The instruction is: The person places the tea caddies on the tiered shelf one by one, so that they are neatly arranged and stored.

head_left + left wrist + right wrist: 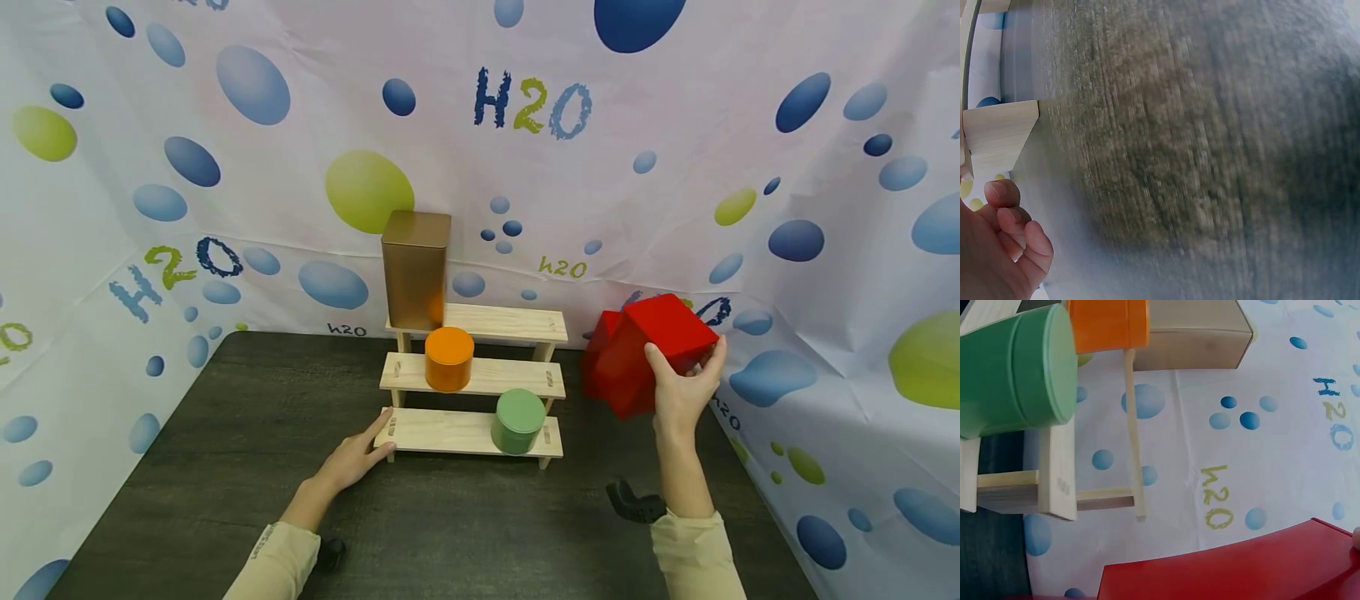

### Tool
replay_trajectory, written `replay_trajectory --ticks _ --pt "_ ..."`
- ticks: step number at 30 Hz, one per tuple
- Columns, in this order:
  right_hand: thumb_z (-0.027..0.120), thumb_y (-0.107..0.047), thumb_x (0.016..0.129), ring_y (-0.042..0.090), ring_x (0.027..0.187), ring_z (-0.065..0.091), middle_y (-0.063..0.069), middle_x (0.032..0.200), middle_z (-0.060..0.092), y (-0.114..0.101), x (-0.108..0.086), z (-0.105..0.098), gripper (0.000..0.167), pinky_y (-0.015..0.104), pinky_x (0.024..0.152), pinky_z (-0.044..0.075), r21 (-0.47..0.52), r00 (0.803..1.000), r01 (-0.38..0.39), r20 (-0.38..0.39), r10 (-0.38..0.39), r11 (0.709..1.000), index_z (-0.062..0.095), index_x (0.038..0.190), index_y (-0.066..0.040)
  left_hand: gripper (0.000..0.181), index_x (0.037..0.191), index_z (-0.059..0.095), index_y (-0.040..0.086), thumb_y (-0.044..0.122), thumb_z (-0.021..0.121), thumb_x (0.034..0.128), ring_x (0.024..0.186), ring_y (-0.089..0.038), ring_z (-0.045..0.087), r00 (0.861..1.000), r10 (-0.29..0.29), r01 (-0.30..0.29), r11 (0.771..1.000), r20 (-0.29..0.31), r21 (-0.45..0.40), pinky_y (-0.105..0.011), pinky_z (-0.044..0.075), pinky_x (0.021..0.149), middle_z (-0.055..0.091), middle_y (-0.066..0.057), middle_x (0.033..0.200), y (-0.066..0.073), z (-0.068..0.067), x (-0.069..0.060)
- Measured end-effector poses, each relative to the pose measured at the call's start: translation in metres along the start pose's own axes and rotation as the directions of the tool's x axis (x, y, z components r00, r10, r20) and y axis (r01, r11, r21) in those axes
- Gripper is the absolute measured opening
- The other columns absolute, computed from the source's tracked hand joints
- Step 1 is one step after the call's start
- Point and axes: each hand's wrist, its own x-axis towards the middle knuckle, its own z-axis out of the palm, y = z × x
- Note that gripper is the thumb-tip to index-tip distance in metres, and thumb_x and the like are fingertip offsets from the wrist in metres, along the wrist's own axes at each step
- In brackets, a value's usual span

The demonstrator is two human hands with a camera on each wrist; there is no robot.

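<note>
As a person's left hand [348, 463] rests relaxed fingers against the wooden stand [442, 430], center frame, likely to steady it, the right hand [684, 392] grips a tilted red box [636, 360] near one corner at right of frame, apparently for control.

Wooden stand [502, 377]: pale, three stepped tiers; upright on the counter [465, 533], bottom tier's left end touched by left hand [350, 461]. Red box [633, 362]: smooth, flat-faced; held tilted in right hand [684, 396], right of the stand.
</note>
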Motion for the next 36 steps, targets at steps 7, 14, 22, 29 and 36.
replay_trajectory --ticks 7,14,22,29,36 --pt "0.073 -0.009 0.076 0.023 0.119 0.037 0.004 0.135 0.034 -0.010 0.005 0.011 0.091 0.046 0.098 0.038 0.013 0.998 0.001 0.061 -0.001 1.000 0.017 0.146 -0.026 0.067 0.147 0.021 0.016 0.042 0.049 0.0922 0.116 -0.046 0.045 1.000 -0.007 0.007 1.000 0.003 -0.001 -0.060 0.037 0.090 0.037 -0.024 0.139 0.001 -0.001 0.000" --pt "0.071 -0.006 0.077 0.022 0.116 0.039 0.005 0.132 0.037 -0.018 0.011 0.022 0.088 0.045 0.098 0.038 0.024 0.995 0.021 0.100 -0.024 0.999 0.019 0.146 -0.023 0.067 0.147 0.020 0.016 0.041 0.049 0.0924 0.116 -0.046 0.045 1.000 -0.009 0.009 1.000 0.006 -0.005 -0.060 0.037 0.090 0.037 -0.025 0.139 0.001 -0.001 0.000" --pt "0.069 -0.003 0.077 0.021 0.114 0.042 0.005 0.132 0.038 -0.024 0.013 0.037 0.088 0.043 0.097 0.040 0.010 0.987 0.031 0.155 -0.032 0.999 0.018 0.147 -0.021 0.067 0.147 0.021 0.017 0.042 0.049 0.0920 0.115 -0.046 0.046 1.000 -0.013 0.013 1.000 0.008 -0.003 -0.059 0.038 0.089 0.038 -0.025 0.138 0.001 -0.002 0.000" --pt "0.067 -0.003 0.078 0.019 0.116 0.040 0.005 0.134 0.038 -0.022 0.012 0.054 0.085 0.037 0.097 0.041 0.026 0.972 0.038 0.230 -0.043 0.999 0.017 0.147 -0.017 0.067 0.147 0.021 0.017 0.042 0.049 0.0921 0.115 -0.046 0.046 1.000 -0.020 0.020 1.000 0.011 -0.004 -0.060 0.037 0.090 0.038 -0.026 0.138 0.001 -0.004 -0.001" --pt "0.065 -0.006 0.081 0.017 0.120 0.036 0.005 0.137 0.037 -0.020 0.011 0.069 0.082 0.038 0.100 0.038 0.006 0.950 0.037 0.310 -0.037 0.999 0.016 0.147 -0.014 0.067 0.146 0.022 0.014 0.042 0.049 0.0923 0.113 -0.046 0.047 1.000 -0.006 0.006 1.000 0.013 -0.001 -0.058 0.038 0.089 0.040 -0.027 0.136 0.005 -0.004 -0.003"
